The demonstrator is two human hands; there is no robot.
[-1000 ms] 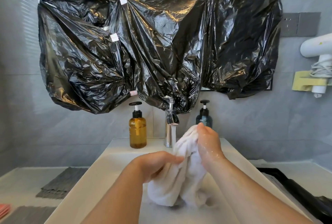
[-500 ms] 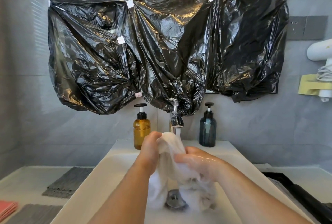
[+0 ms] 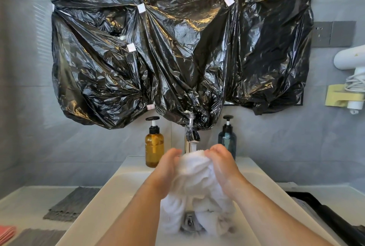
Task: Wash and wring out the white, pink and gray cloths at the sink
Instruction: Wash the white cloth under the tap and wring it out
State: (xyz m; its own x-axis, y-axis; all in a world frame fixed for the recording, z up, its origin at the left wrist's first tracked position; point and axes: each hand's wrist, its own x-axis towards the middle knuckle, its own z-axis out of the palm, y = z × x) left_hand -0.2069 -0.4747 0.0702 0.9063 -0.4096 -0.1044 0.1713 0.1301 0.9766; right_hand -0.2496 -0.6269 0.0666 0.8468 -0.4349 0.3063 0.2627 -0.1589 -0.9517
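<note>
Cloth (image 3: 195, 176), white and bunched, hangs over the middle of the sink (image 3: 122, 178) just below the tap (image 3: 190, 137). The left hand (image 3: 167, 168) and right hand (image 3: 223, 166) clasp its top from either side, fingers curled round it.

The sink (image 3: 122, 182) is set in the bench (image 3: 23, 202), with the tap (image 3: 190, 137) behind it between a left bottle (image 3: 154, 147) and a right bottle (image 3: 227, 139). Under the tap a bunched cloth (image 3: 194, 174) hangs into the basin, between the left hand (image 3: 167, 168) and the right hand (image 3: 223, 164). Left of the sink lie a folded cloth (image 3: 73, 204), a nearer cloth (image 3: 35, 237) and a corner cloth (image 3: 7, 234); a tray (image 3: 325, 212) lies to its right; a plastic sheet (image 3: 177, 48) covers the wall behind
</note>
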